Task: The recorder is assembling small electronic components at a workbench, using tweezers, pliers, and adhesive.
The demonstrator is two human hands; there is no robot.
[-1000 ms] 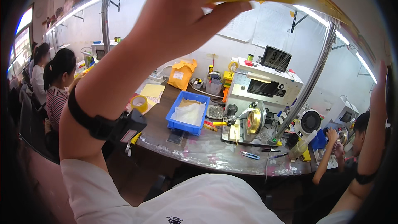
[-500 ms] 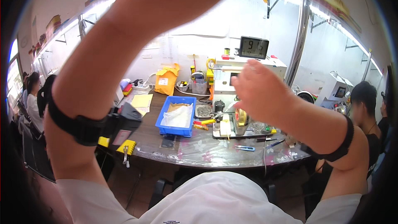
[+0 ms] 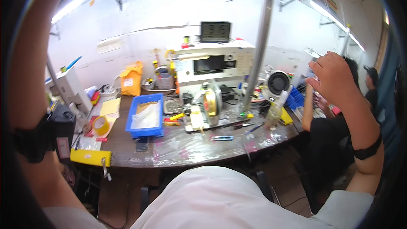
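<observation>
Up at the right, my right hand point(image 3: 335, 78) is raised in the air, its fingers loosely bent and the thumb apart from them. Nothing shows in its grasp. Behind it in the picture is a co-worker in black. Of my left side only the raised arm point(image 3: 32, 63) shows, along the left rim; its hand lies beyond the picture's edge. A black strap with a dark box-shaped device point(image 3: 62, 129) is on that arm, and a black band point(image 3: 368, 149) is round my right arm. Neither arm touches the workbench point(image 3: 178, 154).
On the bench stand a blue tray point(image 3: 146, 134) with white sheet material, a white machine point(image 3: 214, 65) and a gold-rimmed wheel point(image 3: 210, 104). A blue-handled cutter point(image 3: 221, 138) lies near the front. A clear bottle point(image 3: 275, 109) and a round fan point(image 3: 278, 84) are at the right.
My view has turned to the right. My right hand has moved right, away from in front of the machine. My left arm has shifted to the left rim, its hand out of sight.
</observation>
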